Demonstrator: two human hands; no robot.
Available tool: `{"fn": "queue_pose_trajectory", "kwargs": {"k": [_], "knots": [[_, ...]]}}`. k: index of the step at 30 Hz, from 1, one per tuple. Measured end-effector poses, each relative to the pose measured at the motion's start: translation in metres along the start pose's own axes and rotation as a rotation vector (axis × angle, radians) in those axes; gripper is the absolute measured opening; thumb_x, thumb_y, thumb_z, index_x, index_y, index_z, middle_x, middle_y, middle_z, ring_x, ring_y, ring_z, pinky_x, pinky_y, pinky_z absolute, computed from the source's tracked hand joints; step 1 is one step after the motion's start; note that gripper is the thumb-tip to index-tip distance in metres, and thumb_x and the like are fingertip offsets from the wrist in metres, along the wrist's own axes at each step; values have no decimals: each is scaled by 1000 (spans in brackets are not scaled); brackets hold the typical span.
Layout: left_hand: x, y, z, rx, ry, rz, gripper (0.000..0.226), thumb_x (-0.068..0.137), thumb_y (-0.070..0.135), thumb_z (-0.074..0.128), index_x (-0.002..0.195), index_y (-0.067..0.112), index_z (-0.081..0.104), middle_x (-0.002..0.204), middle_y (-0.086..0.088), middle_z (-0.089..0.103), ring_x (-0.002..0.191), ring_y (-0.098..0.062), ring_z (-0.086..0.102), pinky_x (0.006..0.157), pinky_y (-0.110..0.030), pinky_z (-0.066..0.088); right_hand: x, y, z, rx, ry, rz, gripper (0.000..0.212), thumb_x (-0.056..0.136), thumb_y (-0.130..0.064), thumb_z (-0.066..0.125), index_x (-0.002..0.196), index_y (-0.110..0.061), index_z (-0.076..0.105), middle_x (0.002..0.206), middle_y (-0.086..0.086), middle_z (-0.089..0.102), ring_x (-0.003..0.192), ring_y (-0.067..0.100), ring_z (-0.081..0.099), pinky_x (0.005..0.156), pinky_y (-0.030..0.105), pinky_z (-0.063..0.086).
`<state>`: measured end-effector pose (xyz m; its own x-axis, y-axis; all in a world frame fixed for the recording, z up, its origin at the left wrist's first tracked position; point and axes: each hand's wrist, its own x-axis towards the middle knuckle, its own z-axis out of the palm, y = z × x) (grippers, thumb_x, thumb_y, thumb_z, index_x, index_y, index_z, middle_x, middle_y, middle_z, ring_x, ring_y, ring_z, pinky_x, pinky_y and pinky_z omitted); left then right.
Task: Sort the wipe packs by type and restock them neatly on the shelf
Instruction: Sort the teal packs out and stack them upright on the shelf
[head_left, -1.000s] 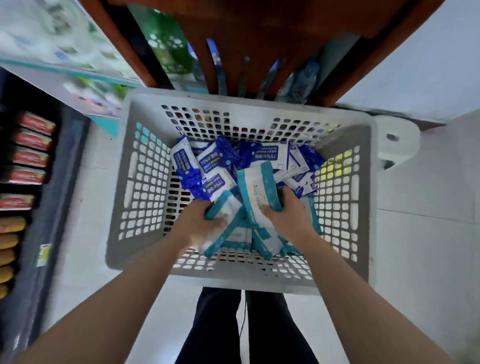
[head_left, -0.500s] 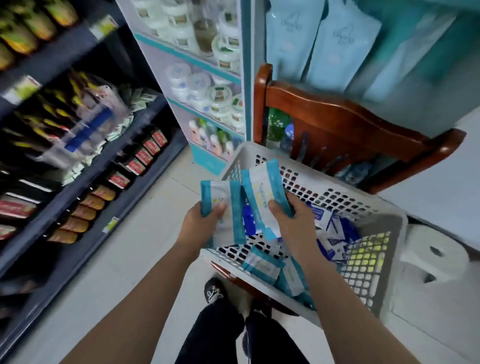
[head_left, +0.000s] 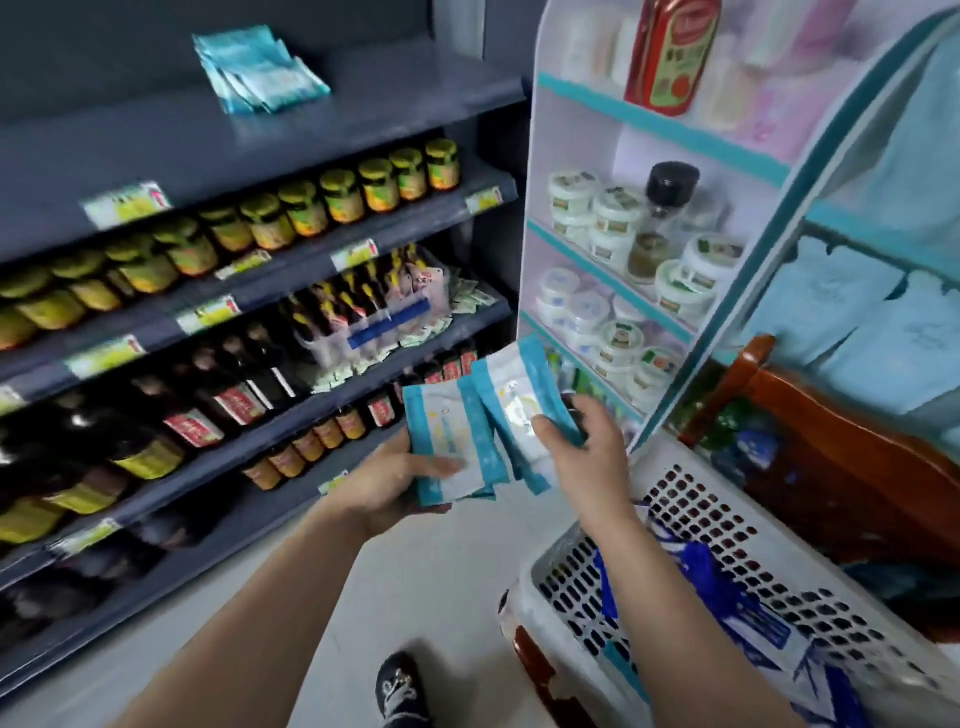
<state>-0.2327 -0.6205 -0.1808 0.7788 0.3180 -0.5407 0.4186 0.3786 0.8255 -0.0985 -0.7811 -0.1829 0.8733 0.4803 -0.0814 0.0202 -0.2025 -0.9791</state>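
My left hand (head_left: 389, 478) grips a white wipe pack with teal edges (head_left: 452, 441) from below. My right hand (head_left: 582, 447) holds a second teal-edged pack (head_left: 519, 405), tilted and overlapping the first. Both packs are up in front of the dark shelf unit. A small pile of the same teal packs (head_left: 260, 73) lies on the top grey shelf (head_left: 363, 119). The white perforated basket (head_left: 727, 525) at the lower right holds dark blue wipe packs (head_left: 727, 587).
Rows of yellow-lidded jars (head_left: 311, 202) and dark bottles (head_left: 228, 389) fill the lower shelves. A white and teal rack with tubs (head_left: 618, 218) stands to the right. The basket rests on a brown wooden chair (head_left: 831, 441). My shoe (head_left: 397, 686) is on the pale floor.
Both hands lifted the teal packs out of the basket and carried them left and up. My view swung from the basket to the shelves.
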Motion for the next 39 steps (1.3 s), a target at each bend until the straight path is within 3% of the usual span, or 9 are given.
{"fn": "queue_pose_trajectory", "kwargs": {"k": [6,9,12,16,23,26,29,32,39], "knots": [[-1,50,-95,-8,118,121,62,62,20,78,119,16,55,104,-6,69,82,-23,65,59,-34,53,40,-43,97,10,15,-90,25,83,-14,72,104,-22,61,101,-6,66,90,3,62,70,10,44],[-1,74,-134,-32,182,186,30,84,8,68,109,18,55,98,-8,68,73,-17,67,53,-28,53,56,-64,138,42,8,-132,25,84,-8,71,103,-20,61,95,-11,65,80,-12,59,64,3,42],[-1,98,-166,-28,235,238,28,96,8,52,123,15,52,101,-3,68,80,-16,67,66,-33,58,75,-81,173,60,-18,-159,26,84,-9,71,107,-18,63,102,-5,67,90,-1,62,66,5,45],[6,127,-203,-18,289,285,34,97,12,53,129,23,50,108,1,69,85,-16,68,69,-34,57,104,-100,205,46,-33,-171,35,84,-17,72,118,-16,63,113,-1,66,104,14,62,72,15,48],[36,187,-245,12,378,375,42,93,10,60,132,20,50,107,1,67,78,-12,68,63,-28,56,165,-136,239,96,-76,-245,32,85,-15,71,117,-17,64,111,-1,67,97,8,64,62,10,49],[56,220,-258,3,436,434,41,89,7,64,127,16,54,100,0,68,66,-7,67,52,-21,52,207,-149,253,123,-67,-293,33,83,-14,74,114,-18,64,110,-4,67,100,10,64,71,16,50],[80,259,-269,-5,500,475,34,86,6,67,117,16,57,108,-3,68,79,-16,67,66,-30,57,250,-172,260,165,-85,-333,31,81,-13,76,109,-18,64,107,-2,68,98,12,66,70,21,52],[100,298,-278,13,557,495,21,85,6,68,97,15,53,108,-10,65,77,-21,66,64,-35,57,287,-197,263,191,-138,-382,26,80,-12,77,100,-22,66,102,-3,69,90,6,66,66,16,51],[141,369,-301,97,635,541,21,83,8,71,99,18,61,99,-3,69,72,-15,67,58,-31,57,362,-243,272,321,-198,-355,27,79,-8,77,92,-30,68,97,-4,72,89,11,70,64,23,55]]}}
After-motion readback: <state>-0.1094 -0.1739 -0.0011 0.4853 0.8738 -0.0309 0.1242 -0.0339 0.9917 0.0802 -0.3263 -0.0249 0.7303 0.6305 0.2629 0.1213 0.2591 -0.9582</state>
